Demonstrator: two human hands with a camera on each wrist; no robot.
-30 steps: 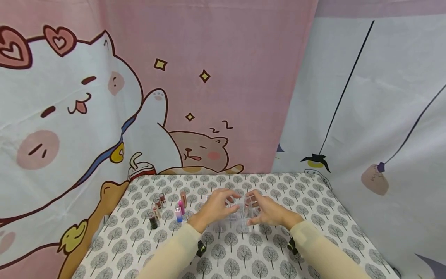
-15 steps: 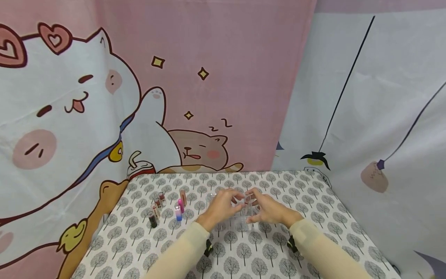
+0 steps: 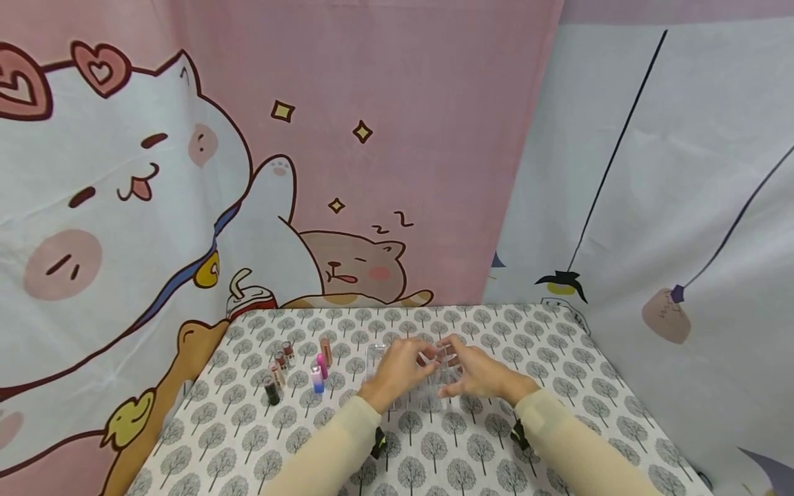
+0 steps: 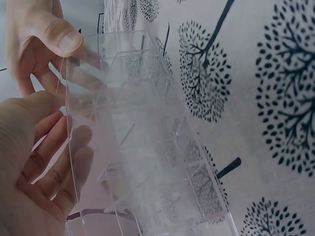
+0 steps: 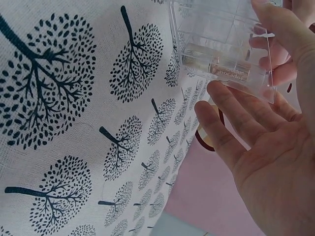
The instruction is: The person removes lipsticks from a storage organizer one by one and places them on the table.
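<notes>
A clear plastic organizer point(image 3: 376, 355) with several compartments sits mid-table; the hands cover much of it. My right hand point(image 3: 474, 372) spans its right end, thumb towards me and fingers at the far side. In the right wrist view the right hand's fingers point(image 5: 246, 128) lie along the outside of the end wall. A small lettered lip tube point(image 5: 229, 73) lies inside a compartment by that wall. My left hand point(image 3: 403, 368) bends over the compartments, facing the right hand. Its fingers point(image 4: 47, 182) are curled close to the rim; I cannot tell whether they pinch anything.
Several lip products stand left of the organizer: a black one point(image 3: 271, 393), a pink-and-blue one point(image 3: 318, 379), a bright pink one point(image 3: 322, 366), a rose-brown one point(image 3: 327, 351) and brown-capped ones point(image 3: 288, 350). A tree-print cloth point(image 3: 434, 448) covers the table; a cartoon curtain point(image 3: 397, 138) hangs behind.
My left hand and forearm have shifted right over the organizer, uncovering more of its left end. The right hand stays at the right end. The lip products at the left stand as before.
</notes>
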